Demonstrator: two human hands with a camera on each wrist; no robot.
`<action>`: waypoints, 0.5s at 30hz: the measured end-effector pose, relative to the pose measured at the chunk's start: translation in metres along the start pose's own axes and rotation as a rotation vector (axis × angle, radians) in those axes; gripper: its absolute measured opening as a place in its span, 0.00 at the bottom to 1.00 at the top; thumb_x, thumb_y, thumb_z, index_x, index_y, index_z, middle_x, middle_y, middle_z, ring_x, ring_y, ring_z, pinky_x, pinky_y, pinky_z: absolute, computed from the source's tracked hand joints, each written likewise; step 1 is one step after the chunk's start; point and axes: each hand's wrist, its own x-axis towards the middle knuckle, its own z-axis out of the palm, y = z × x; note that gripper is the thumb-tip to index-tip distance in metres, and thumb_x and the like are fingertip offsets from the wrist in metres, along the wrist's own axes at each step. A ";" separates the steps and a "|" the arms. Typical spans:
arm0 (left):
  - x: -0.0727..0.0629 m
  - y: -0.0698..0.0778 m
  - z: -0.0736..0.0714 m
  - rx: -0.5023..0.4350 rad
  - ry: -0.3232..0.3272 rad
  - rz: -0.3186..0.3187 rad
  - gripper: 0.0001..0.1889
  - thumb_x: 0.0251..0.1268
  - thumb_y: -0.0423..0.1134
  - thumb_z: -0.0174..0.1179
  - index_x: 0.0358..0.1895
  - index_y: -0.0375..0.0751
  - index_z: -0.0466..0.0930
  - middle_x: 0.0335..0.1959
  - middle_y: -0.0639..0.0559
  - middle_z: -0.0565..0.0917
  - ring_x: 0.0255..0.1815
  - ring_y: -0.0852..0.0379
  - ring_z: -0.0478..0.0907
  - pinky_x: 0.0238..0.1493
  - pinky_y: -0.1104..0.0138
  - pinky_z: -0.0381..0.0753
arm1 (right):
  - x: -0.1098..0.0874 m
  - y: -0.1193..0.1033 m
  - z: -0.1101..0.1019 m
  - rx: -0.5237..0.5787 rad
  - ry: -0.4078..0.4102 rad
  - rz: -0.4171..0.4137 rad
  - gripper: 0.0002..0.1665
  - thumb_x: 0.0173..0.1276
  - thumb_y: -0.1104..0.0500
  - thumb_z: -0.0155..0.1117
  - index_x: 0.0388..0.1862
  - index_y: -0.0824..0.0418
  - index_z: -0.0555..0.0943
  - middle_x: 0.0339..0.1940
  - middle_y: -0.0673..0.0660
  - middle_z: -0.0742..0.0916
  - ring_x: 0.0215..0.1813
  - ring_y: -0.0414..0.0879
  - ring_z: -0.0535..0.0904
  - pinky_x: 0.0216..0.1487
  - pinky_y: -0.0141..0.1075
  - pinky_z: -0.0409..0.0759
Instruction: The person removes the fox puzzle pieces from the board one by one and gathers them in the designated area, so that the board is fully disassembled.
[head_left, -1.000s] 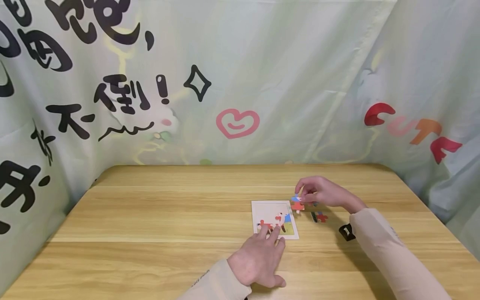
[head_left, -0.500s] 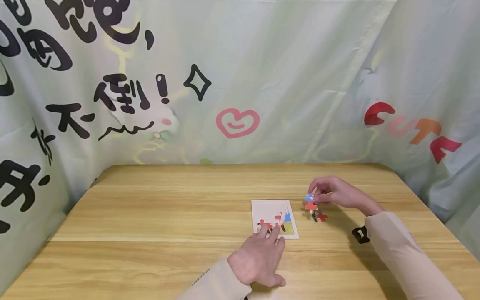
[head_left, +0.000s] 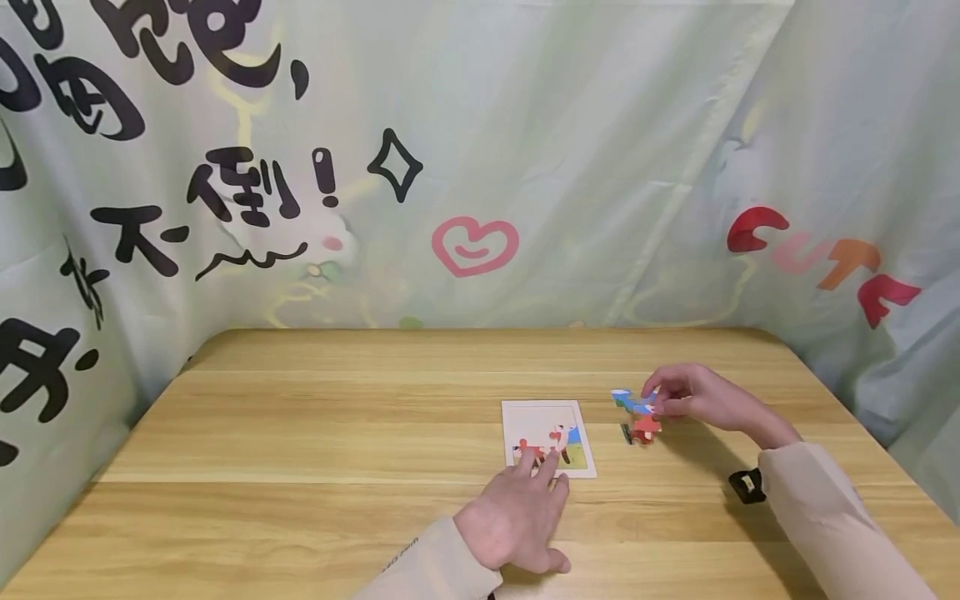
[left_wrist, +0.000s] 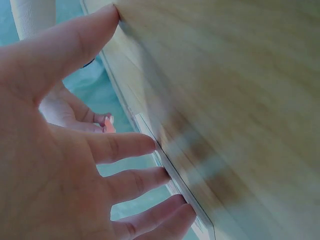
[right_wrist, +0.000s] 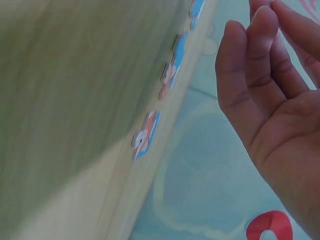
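Left hand (head_left: 513, 518) that stayed put, fingers spread, hiding part of the puzzle board (head_left: 525, 419), loose pieces (head_left: 622, 399) that lay to its right, red-and-blue piece (head_left: 647, 423) that had moved farther right, pinched in the right hand (head_left: 696, 397), its outline unclear

The head camera looks forward and down at the table (head_left: 300, 417) from farther back. Wrist cameras look from close by the left hand (left_wrist: 60, 160) and right hand (right_wrist: 285, 110), tipped sideways. Head and left wrist share the card (head_left: 525, 421); head and right wrist share the pieces (right_wrist: 146, 136).
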 end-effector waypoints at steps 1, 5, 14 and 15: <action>0.000 0.000 0.000 -0.003 0.002 0.000 0.47 0.56 0.74 0.62 0.74 0.50 0.68 0.78 0.52 0.61 0.73 0.50 0.60 0.62 0.67 0.72 | -0.002 0.001 -0.001 -0.002 0.005 -0.002 0.06 0.69 0.74 0.61 0.44 0.73 0.80 0.28 0.51 0.86 0.27 0.39 0.76 0.28 0.35 0.77; 0.000 -0.001 0.000 -0.029 0.008 0.003 0.47 0.56 0.73 0.63 0.74 0.50 0.69 0.78 0.51 0.61 0.73 0.50 0.60 0.62 0.66 0.73 | -0.009 0.005 -0.003 -0.008 0.014 -0.003 0.07 0.69 0.75 0.61 0.45 0.74 0.80 0.28 0.51 0.86 0.29 0.40 0.79 0.29 0.35 0.78; -0.001 -0.001 0.000 -0.051 0.012 0.005 0.46 0.56 0.72 0.63 0.74 0.49 0.69 0.78 0.51 0.61 0.72 0.50 0.61 0.61 0.66 0.73 | -0.019 0.016 -0.008 -0.025 0.017 -0.021 0.07 0.68 0.77 0.59 0.44 0.76 0.79 0.28 0.49 0.84 0.28 0.39 0.77 0.28 0.34 0.77; -0.001 -0.001 0.000 -0.051 0.012 0.005 0.46 0.56 0.72 0.63 0.73 0.49 0.69 0.78 0.51 0.61 0.72 0.50 0.61 0.61 0.66 0.73 | -0.020 0.018 -0.008 -0.018 0.013 -0.023 0.07 0.68 0.78 0.59 0.44 0.76 0.79 0.28 0.49 0.85 0.28 0.39 0.77 0.27 0.34 0.77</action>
